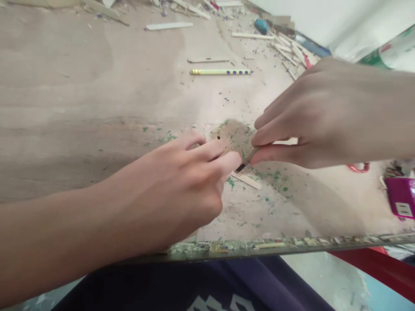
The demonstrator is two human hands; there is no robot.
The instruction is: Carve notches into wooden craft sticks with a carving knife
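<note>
A flat wooden craft stick point(249, 180) lies on the tabletop, its near end showing beyond the fingertips of my left hand point(194, 172). Those bent fingers press the stick down, and the rest of it is hidden beneath them. My right hand point(301, 125) pinches a slim tool with a dark flat tip point(241, 167) between thumb and fingers. The tip is against or just over the stick, close to my left fingertips; its exact kind cannot be made out. Green shavings point(275, 176) are scattered around both hands.
A yellow pencil with purple dots point(223, 72) lies beyond my hands, near a thin stick point(209, 61). Wooden sticks point(292, 49) and a blue lump point(261, 26) sit at the back right. A magenta object point(400, 196) is at right. Debris lines the table's front edge point(246, 252).
</note>
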